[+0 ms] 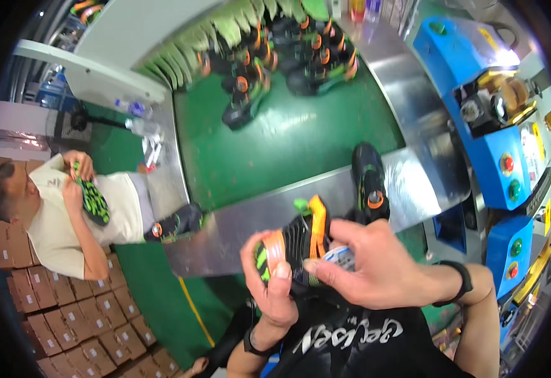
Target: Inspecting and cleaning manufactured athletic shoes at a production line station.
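1. At the far left a co-worker (67, 214) sits beside stacked boxes (67, 315) with a green-soled shoe held in both hands. You are close together; a wide swing of your left elbow could, I judge, knock that work.

2. A second shoe (178, 225) lies at the near left corner of the tabletop (237, 230), partly over the edge. A nudge from either of you could send it to the floor.

3. Your left hand (274, 277) is closed on the shoe (297, 242) you are working on, thumb pressed to its orange and green end. The shoe is held in the air just in front of your chest, below the tabletop edge. Only your two hands carry it, so a loose grip would likely drop it into your lap.

4. Your right hand (370, 261) is curled over the shoe's other side, fingertips pinching a small white and blue piece (338, 257). What the piece is I cannot tell. It looks thin, and a hard tug could tear it or pull it out askew.

5. Another shoe (369, 179) stands on the steel strip just above your right hand. Lifting your hand sharply could tip it.

6. At the right a blue machine (490, 113) with coloured buttons stands near your right elbow; a careless reach could press one.
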{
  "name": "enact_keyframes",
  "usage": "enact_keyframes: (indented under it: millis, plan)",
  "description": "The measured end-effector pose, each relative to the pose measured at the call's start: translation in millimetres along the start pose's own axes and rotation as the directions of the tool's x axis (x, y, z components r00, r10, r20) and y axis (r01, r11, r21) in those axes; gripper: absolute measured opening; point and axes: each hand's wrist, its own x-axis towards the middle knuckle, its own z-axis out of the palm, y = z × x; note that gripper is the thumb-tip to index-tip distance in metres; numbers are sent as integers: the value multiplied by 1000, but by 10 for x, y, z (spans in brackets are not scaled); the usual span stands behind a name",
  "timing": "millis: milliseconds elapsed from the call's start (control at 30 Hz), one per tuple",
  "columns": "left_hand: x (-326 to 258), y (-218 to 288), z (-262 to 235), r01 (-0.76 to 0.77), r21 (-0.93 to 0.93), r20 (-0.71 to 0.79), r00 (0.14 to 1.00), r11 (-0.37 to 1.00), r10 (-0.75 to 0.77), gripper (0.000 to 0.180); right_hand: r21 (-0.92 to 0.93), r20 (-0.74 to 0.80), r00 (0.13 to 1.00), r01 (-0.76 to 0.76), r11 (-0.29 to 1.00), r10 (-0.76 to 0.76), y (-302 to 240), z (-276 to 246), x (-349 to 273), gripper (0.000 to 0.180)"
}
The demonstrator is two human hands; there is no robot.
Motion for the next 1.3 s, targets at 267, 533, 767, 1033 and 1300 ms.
enact_keyframes:
  millis: [267,533,767,1033,1300]
  plan:
    - [60,540,-81,169,-164,168,976,972,-141,80,28,15,1000,15,1000,-15,-173,-133,-37,27]
    - [34,742,-10,198,-29,126,973,980,-193,84,79,38,994,96,992,-99,-272,-175,-126,26]
    - [-6,799,63,210,-14,34,977,978,-209,83,23,58,994,96,995,-97,-225,-139,-147,34]
    - [-53,562,-9,46,83,9,999,996,-47,63,8,76,988,136,991,-136,-228,43,-112,24]
    - [-242,-436,-488,-585,578,47,720,569,693,80,-113,286,956,107,988,-71,-25,527,190,51]
